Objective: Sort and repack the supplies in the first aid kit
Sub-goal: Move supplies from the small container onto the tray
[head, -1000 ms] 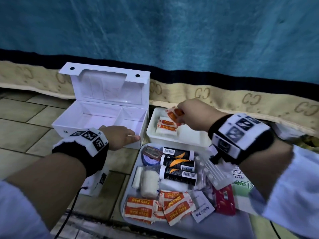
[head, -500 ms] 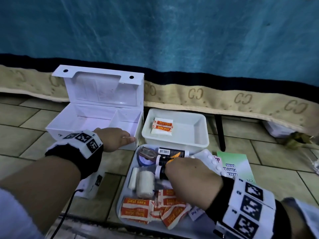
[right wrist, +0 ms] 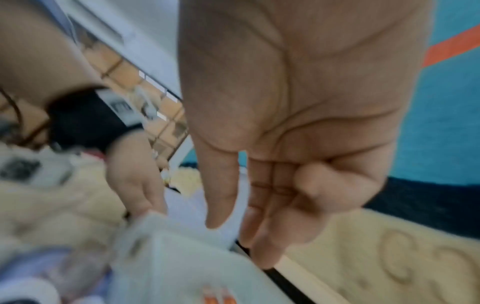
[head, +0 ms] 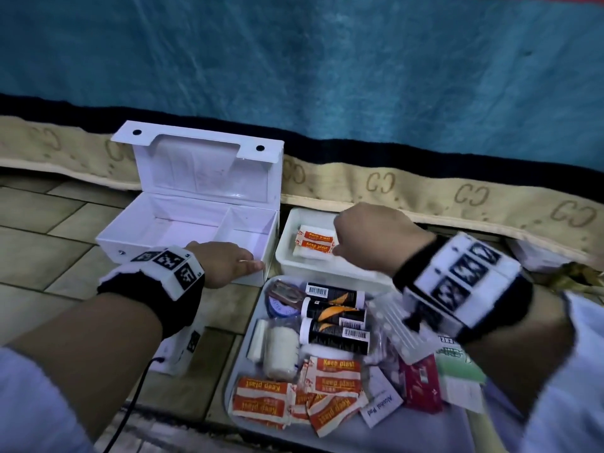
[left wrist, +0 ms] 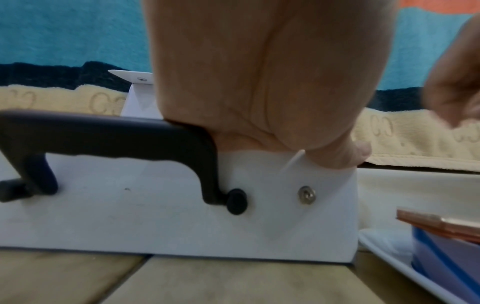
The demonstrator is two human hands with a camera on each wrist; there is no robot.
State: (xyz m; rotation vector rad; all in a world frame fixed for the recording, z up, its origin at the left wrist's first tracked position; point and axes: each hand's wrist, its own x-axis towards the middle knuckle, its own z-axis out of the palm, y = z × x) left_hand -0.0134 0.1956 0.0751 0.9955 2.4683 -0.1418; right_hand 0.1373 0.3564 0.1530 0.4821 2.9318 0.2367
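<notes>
The white first aid box (head: 183,223) stands open on the floor, both compartments bare. My left hand (head: 225,263) holds its front right corner, thumb along the rim (left wrist: 337,156), next to the black handle (left wrist: 103,131). My right hand (head: 346,237) hovers over the white bin (head: 327,269), fingertips beside a small stack of orange plasters (head: 315,243). Its fingers (right wrist: 259,205) hang nearly straight and nothing shows between them. On the tray (head: 392,433) lie loose plasters (head: 330,380), three black tubes (head: 333,312), a gauze roll (head: 281,351), blister strips (head: 392,325) and an alcohol pad (head: 380,407).
A blue blanket with a beige band (head: 425,188) hangs right behind the box and bin. A green leaflet (head: 457,361) and a red sachet (head: 421,384) lie under my right wrist. A black cable (head: 137,397) runs along the tiled floor (head: 49,230) at the left.
My right hand left a plaster in the bin, dipped to the tray, and is back over the bin. The left hand has stayed on the box.
</notes>
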